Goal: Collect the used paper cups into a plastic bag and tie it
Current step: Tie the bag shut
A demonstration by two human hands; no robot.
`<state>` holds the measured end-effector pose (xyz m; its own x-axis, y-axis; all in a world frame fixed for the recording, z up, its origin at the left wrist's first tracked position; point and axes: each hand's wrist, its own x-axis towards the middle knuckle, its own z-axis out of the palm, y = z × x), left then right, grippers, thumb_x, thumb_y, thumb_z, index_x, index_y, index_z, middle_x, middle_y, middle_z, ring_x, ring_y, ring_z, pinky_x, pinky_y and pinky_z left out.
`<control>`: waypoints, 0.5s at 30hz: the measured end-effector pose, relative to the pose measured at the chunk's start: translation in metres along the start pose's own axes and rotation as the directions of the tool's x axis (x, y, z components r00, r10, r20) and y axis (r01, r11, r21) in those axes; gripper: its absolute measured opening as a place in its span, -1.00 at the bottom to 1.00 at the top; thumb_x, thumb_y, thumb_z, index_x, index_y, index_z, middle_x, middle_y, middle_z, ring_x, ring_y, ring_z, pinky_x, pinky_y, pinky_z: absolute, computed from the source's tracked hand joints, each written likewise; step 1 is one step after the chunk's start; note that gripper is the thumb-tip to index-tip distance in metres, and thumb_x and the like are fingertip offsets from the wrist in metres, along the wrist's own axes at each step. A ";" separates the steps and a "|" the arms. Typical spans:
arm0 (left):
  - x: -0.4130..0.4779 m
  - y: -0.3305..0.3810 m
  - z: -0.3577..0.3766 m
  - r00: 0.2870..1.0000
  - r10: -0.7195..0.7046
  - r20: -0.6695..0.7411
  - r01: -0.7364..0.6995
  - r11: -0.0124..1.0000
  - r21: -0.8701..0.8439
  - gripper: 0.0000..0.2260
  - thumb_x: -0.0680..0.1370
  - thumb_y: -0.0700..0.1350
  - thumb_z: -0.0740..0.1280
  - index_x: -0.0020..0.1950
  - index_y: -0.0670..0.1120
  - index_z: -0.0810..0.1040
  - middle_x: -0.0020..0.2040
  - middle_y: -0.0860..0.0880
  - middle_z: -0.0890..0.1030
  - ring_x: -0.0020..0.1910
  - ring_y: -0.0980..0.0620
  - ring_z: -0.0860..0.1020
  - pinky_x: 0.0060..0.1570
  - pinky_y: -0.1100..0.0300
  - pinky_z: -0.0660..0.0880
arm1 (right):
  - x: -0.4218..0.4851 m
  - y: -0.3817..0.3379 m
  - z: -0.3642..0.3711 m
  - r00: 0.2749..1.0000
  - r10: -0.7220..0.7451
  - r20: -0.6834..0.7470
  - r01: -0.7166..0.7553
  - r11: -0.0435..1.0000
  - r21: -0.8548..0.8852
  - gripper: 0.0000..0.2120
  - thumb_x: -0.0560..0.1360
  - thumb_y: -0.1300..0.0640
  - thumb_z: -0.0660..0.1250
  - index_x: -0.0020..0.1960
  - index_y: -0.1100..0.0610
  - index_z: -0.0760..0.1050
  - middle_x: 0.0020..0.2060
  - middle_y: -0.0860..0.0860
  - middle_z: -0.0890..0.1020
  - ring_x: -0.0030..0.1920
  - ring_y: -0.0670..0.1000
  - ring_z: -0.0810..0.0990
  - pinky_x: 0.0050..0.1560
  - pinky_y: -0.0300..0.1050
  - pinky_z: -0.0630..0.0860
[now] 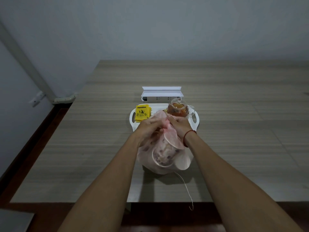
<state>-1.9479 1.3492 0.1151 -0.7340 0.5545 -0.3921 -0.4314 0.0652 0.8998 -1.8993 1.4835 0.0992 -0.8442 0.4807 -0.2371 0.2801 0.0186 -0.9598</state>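
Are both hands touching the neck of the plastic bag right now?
Touching. The head view shows the left hand and right hand both pinching the gathered neck of the pink plastic bag, with the bunched film running between their fingers.

- My left hand [149, 127] and right hand [179, 125] cover the bag [160, 166] neck; knot hidden.
- Cups [163, 154] blurred through plastic, count unclear.
- Tray [195, 122] near edge behind my hands.
- Small print on yellow packet [142, 113] unreadable.
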 end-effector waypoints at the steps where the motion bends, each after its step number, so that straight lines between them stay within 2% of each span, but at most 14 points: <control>1: -0.001 -0.001 -0.001 1.000 0.018 0.007 -0.018 1.000 -0.013 -0.83 0.52 -0.26 0.39 0.09 -0.22 0.65 -0.30 -0.05 0.64 -0.45 0.13 0.51 -0.43 0.34 0.49 | -0.001 -0.001 0.000 1.000 -0.007 0.024 0.007 1.000 0.013 -0.62 0.56 -0.05 0.25 -0.20 0.25 0.57 -0.28 0.22 0.55 -0.21 0.04 0.47 -0.11 -0.10 0.44; 3: -0.003 0.000 -0.001 1.000 0.027 -0.014 -0.027 0.999 -0.029 -0.77 0.48 -0.36 0.41 0.13 -0.26 0.63 -0.31 -0.12 0.65 -0.46 0.09 0.52 -0.39 0.31 0.55 | -0.002 -0.003 0.000 0.998 -0.015 0.060 0.014 1.000 0.018 -0.64 0.56 -0.06 0.25 -0.15 0.21 0.61 -0.26 0.16 0.57 -0.22 0.04 0.50 -0.11 -0.11 0.48; 4: -0.004 0.002 -0.001 0.998 0.047 -0.040 -0.047 0.999 0.009 -0.78 0.45 -0.38 0.43 0.08 -0.27 0.63 -0.30 -0.16 0.64 -0.47 0.06 0.52 -0.36 0.27 0.57 | -0.003 -0.004 0.000 0.998 -0.023 0.067 0.022 1.000 0.005 -0.64 0.57 -0.05 0.25 -0.12 0.22 0.63 -0.26 0.14 0.59 -0.23 0.01 0.52 -0.12 -0.14 0.49; 6: -0.003 0.006 0.000 0.987 0.134 -0.088 -0.119 0.981 0.155 -0.85 0.40 -0.36 0.50 -0.06 -0.26 0.65 -0.31 -0.19 0.63 -0.47 0.04 0.55 -0.34 0.23 0.59 | -0.004 -0.005 -0.001 0.997 -0.051 0.062 0.053 0.998 -0.020 -0.66 0.58 -0.02 0.24 -0.07 0.22 0.65 -0.25 0.08 0.61 -0.26 -0.07 0.53 -0.18 -0.29 0.50; 8: 0.001 0.010 0.000 0.963 0.251 -0.099 -0.207 0.923 0.324 -0.87 0.35 -0.31 0.56 -0.20 -0.21 0.63 -0.36 -0.13 0.62 -0.46 0.09 0.57 -0.30 0.19 0.60 | -0.004 -0.005 -0.001 0.996 -0.070 0.061 0.072 0.997 -0.029 -0.68 0.58 0.01 0.25 -0.04 0.23 0.66 -0.22 0.06 0.64 -0.23 -0.12 0.54 -0.17 -0.35 0.49; 10: 0.007 0.012 0.000 0.933 0.343 -0.112 -0.253 0.842 0.476 -0.81 0.34 -0.29 0.57 -0.33 -0.12 0.59 -0.40 -0.07 0.58 -0.44 0.09 0.55 -0.24 0.15 0.58 | -0.004 -0.005 0.000 0.995 -0.081 0.065 0.084 0.995 -0.050 -0.66 0.57 0.01 0.27 -0.01 0.27 0.66 -0.16 0.12 0.68 -0.16 -0.10 0.55 -0.06 -0.27 0.50; 13: 0.012 0.011 0.004 0.874 0.461 -0.152 -0.268 0.720 0.640 -0.73 0.35 -0.29 0.54 -0.42 -0.06 0.51 -0.46 0.01 0.52 -0.44 0.09 0.47 -0.34 0.21 0.48 | -0.001 -0.002 0.003 0.995 -0.099 0.024 0.101 0.991 -0.085 -0.62 0.54 0.01 0.31 -0.02 0.36 0.63 -0.03 0.25 0.69 -0.03 0.01 0.62 0.06 -0.07 0.53; 14: 0.013 0.010 0.006 0.858 0.490 -0.155 -0.269 0.686 0.676 -0.74 0.36 -0.29 0.53 -0.42 -0.07 0.51 -0.46 0.04 0.50 -0.43 0.10 0.46 -0.36 0.25 0.44 | -0.001 -0.002 0.003 0.994 -0.107 0.003 0.107 0.990 -0.095 -0.62 0.54 0.03 0.32 -0.03 0.39 0.63 -0.03 0.25 0.69 -0.03 0.04 0.64 0.08 -0.02 0.54; 15: 0.013 0.008 0.009 0.849 0.505 -0.157 -0.262 0.659 0.705 -0.77 0.36 -0.28 0.52 -0.40 -0.10 0.53 -0.46 0.06 0.49 -0.41 0.09 0.46 -0.37 0.27 0.42 | -0.001 0.000 0.004 0.993 -0.115 -0.012 0.113 0.989 -0.099 -0.63 0.53 0.04 0.33 -0.05 0.40 0.62 -0.12 0.20 0.70 -0.09 0.01 0.63 0.02 -0.01 0.53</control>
<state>-1.9566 1.3643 0.1187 -0.9230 0.3736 0.0918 0.2781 0.4829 0.8303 -1.9001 1.4800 0.0986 -0.8653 0.4859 -0.1236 0.2270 0.1598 -0.9607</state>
